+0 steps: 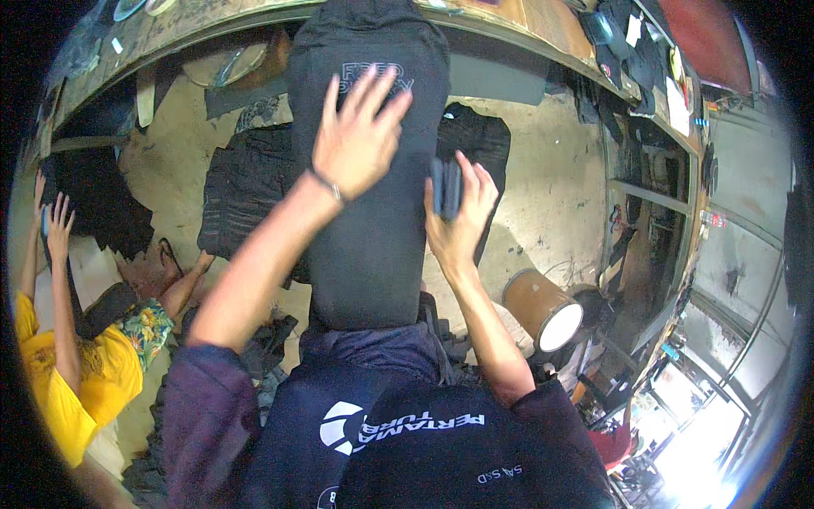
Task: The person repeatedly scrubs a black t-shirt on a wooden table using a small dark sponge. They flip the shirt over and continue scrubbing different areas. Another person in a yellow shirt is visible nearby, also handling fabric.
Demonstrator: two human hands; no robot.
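Note:
A black garment (373,246) with pale outlined lettering is stretched smooth over a long, rounded board in front of me. My left hand (358,140) lies over its upper part, fingers spread and holding nothing, slightly smeared by motion. At the garment's right edge my right hand (462,212) is closed round a dark grey-blue block (446,185). The block has a flat, straight-sided shape with a groove along it; its exact kind does not show. A dark band circles my left wrist.
Dark clothes (246,191) lie in piles beneath and beside the board. A wooden bench (203,38) curves across the far side. At right stands a brown drum-shaped stool (543,307). A person in a yellow shirt (102,382) works at left beside hanging black cloth (97,199).

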